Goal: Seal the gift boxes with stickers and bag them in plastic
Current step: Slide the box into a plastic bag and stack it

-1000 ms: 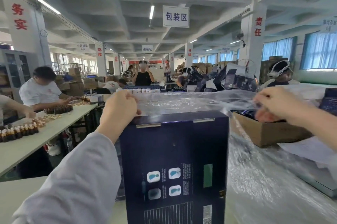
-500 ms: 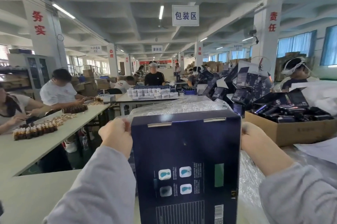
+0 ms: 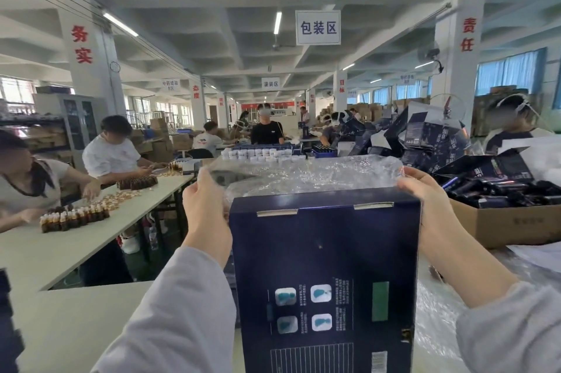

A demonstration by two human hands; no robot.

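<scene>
Centrally, a dark blue gift box [image 3: 324, 281] was held upright above a pale table [image 3: 60, 327], its printed back panel turned toward the camera. A clear plastic bag [image 3: 306, 174] was stretched open over the top of the box, its crinkled film bunched behind the upper edge. The left hand [image 3: 206, 211] was clenched on the left edge of the bag mouth, just beside the box's upper left corner, and the right hand [image 3: 425, 205] was closed on the right edge of the film at the box's upper right corner; whether the fingers also pressed the cardboard could not be told. Grey sleeves [image 3: 170, 321] covered both forearms. More clear film [image 3: 437, 321] was spread on the surface to the right of the box. A brown cardboard carton [image 3: 510, 224] filled with dark packs was seen near the right hand, with a heap of dark blue boxes [image 3: 425, 139] piled behind it. On a long table [image 3: 91, 230] at the left, rows of small brown bottles [image 3: 73, 216] were laid out, and seated workers were occupied there. A white hanging sign [image 3: 317, 27] with dark characters was hung from the ceiling.
</scene>
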